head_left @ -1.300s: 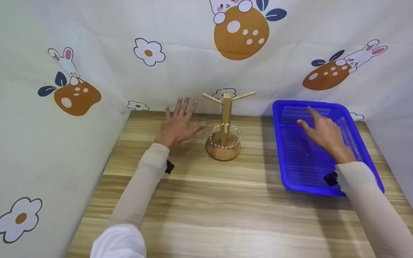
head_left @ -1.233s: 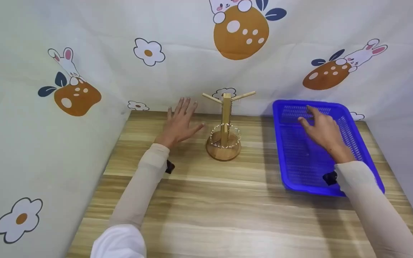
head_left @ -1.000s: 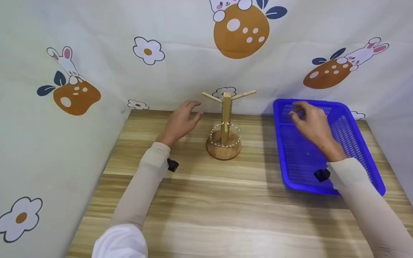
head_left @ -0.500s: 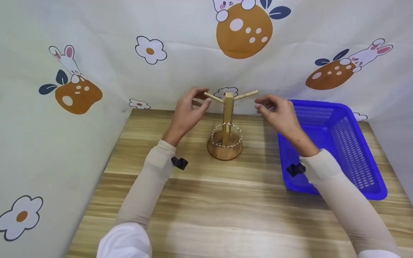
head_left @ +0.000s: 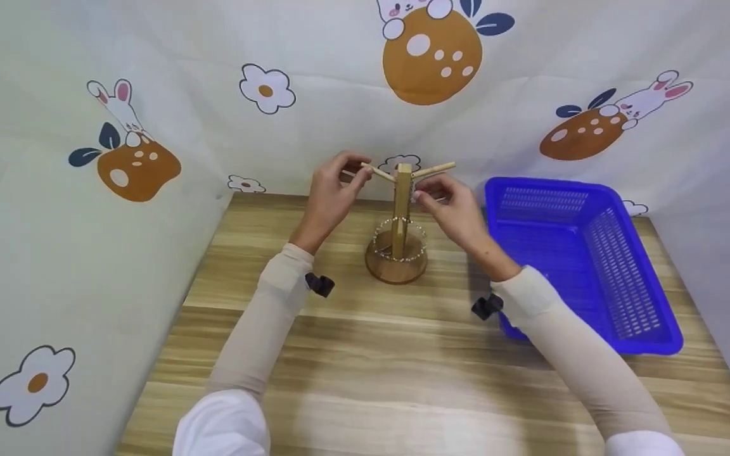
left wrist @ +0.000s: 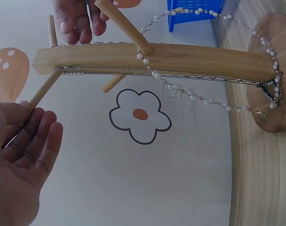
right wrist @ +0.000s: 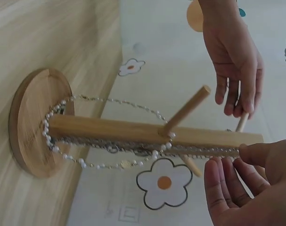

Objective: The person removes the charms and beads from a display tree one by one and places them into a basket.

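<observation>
Stand sits near the back edge of the bench; left hand pinches one peg, we think for steadiness; right hand meets the chain, whether its fingers clamp we cannot tell.

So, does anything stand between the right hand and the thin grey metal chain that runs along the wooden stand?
Nothing visible stands between the right hand and the thin grey metal chain: the hand is right beside its upper part. The necklace of small white beads hangs lower on the pale wooden stand.
</observation>
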`<state>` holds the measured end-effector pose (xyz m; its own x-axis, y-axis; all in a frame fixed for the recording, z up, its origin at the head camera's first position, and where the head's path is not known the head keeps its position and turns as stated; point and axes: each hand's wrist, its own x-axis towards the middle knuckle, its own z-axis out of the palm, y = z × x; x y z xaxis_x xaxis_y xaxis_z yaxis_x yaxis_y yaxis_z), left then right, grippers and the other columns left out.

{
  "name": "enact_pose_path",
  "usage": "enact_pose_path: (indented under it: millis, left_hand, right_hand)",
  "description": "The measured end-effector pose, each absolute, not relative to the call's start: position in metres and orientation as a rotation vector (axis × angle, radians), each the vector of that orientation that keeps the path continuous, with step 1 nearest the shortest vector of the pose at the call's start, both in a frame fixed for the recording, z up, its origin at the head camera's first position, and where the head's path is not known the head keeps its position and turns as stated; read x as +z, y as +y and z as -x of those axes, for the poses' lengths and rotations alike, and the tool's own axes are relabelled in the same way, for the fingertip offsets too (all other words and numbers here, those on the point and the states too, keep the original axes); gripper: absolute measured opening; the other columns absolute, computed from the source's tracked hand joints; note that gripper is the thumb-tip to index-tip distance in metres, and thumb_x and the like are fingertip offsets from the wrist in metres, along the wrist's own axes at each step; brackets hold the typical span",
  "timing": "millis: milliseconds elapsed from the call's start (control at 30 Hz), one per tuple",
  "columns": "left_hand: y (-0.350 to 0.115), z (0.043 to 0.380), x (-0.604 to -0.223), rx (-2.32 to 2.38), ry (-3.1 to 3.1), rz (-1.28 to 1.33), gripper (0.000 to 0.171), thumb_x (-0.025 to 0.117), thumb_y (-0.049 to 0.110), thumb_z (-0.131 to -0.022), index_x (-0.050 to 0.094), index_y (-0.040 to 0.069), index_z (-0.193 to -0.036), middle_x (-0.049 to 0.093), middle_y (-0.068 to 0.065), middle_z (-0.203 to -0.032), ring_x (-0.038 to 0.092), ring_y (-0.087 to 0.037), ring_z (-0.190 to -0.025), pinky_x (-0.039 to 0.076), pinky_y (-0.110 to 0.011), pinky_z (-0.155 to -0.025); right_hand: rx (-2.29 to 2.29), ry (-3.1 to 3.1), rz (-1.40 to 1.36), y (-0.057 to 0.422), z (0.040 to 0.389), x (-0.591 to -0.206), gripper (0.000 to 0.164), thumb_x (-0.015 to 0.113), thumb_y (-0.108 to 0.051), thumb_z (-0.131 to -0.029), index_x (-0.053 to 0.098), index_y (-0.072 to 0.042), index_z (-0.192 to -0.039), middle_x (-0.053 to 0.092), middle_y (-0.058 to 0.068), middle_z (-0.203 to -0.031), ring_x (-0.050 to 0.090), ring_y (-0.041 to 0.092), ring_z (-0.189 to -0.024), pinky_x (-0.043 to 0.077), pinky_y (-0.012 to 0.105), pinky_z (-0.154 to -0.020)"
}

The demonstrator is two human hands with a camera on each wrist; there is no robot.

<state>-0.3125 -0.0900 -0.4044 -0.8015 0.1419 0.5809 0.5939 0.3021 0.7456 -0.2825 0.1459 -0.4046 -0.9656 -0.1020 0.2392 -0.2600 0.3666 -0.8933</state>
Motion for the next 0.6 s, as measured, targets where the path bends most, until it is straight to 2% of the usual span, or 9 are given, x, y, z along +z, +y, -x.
enact_pose_path:
  millis: [133, 300, 400, 600]
  left_hand:
    - [-0.090, 0.313, -0.404, -1.528, -2.166, 0.653, 0.023, 0.070, 0.012, -0.104, 0.071, -0.007, -0.117, 0.076, -0.019, -0.108, 0.076, -0.027, -0.095, 0.067, -0.045, -0.084]
    - [-0.087, 0.313, -0.405, -1.564, -2.149, 0.626, 0.020, 0.069, 0.011, -0.105, 0.072, -0.005, -0.117, 0.077, -0.016, -0.108, 0.075, -0.025, -0.094, 0.067, -0.048, -0.085]
    - [-0.087, 0.313, -0.404, -1.569, -2.145, 0.620, 0.019, 0.069, 0.009, -0.105, 0.073, -0.004, -0.118, 0.077, -0.016, -0.107, 0.075, -0.026, -0.093, 0.067, -0.044, -0.083]
    - [-0.087, 0.314, -0.405, -1.600, -2.126, 0.621, 0.018, 0.069, 0.008, -0.104, 0.073, -0.005, -0.117, 0.077, -0.017, -0.104, 0.075, -0.027, -0.089, 0.066, -0.026, -0.078]
  right_hand:
    - [1.692, -2.417, -0.309, 0.137, 0.283, -0.408, 0.023, 0.075, -0.010, -0.100, 0.071, 0.005, -0.117, 0.075, 0.020, -0.115, 0.069, 0.016, -0.095, 0.059, 0.016, -0.084]
    - [1.712, -2.358, -0.270, 0.131, 0.286, -0.410, 0.022, 0.077, -0.010, -0.099, 0.071, 0.005, -0.113, 0.075, 0.019, -0.109, 0.068, 0.012, -0.089, 0.059, 0.015, -0.078]
    - [1.732, -2.325, -0.237, 0.128, 0.287, -0.411, 0.020, 0.078, -0.009, -0.098, 0.071, 0.005, -0.110, 0.076, 0.017, -0.103, 0.066, 0.009, -0.085, 0.059, 0.015, -0.074]
    - [1.807, -2.253, -0.208, 0.127, 0.288, -0.414, 0.013, 0.076, -0.005, -0.098, 0.071, 0.004, -0.104, 0.073, 0.007, -0.093, 0.065, 0.008, -0.081, 0.060, 0.016, -0.070]
